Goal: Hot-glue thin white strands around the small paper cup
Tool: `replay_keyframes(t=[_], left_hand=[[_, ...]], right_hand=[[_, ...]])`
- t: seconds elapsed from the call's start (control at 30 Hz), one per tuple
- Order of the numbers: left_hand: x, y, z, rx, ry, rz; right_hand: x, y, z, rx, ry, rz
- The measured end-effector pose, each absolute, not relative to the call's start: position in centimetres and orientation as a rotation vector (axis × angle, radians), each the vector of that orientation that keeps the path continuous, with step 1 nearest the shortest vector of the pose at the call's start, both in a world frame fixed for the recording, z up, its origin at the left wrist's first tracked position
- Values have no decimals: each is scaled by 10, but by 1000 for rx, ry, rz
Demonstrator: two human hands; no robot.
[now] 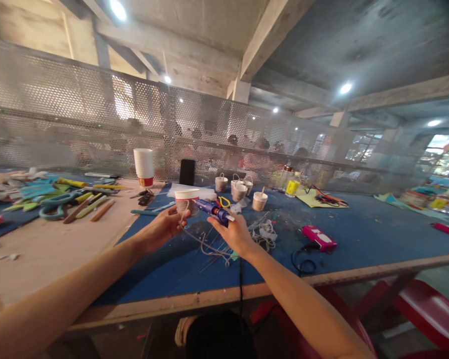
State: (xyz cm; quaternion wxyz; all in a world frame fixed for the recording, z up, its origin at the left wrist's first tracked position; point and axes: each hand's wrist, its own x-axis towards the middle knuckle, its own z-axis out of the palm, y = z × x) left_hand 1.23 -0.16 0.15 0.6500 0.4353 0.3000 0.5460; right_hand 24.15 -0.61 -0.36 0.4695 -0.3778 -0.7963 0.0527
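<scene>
My left hand (168,227) is closed around a paper cup (187,195) with a white rim and a red band, held above the blue table mat. A thin grey cord (204,243) runs from the cup's side, past my fingers, down to the table. In my right hand (235,233) is a blue hot glue gun (214,210), its nozzle pointing left at the cup. The nozzle tip is close to the cup's side; whether it touches, I cannot tell. A tangle of grey cord (265,233) lies right of my right hand.
Several small cord-handled cups (239,191) stand behind my hands, near yellow-handled scissors (223,201). Stacked paper cups (144,168) and a black phone (187,172) are farther back. Tools (78,202) crowd the left. A pink box (319,238) with a black cable lies right.
</scene>
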Motion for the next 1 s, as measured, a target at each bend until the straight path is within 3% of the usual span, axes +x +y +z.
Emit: replay_keyframes(t=[1.0], left_hand=[[11, 3, -1, 953, 660, 1241]], right_hand=[[243, -2, -8, -938, -1946, 146]])
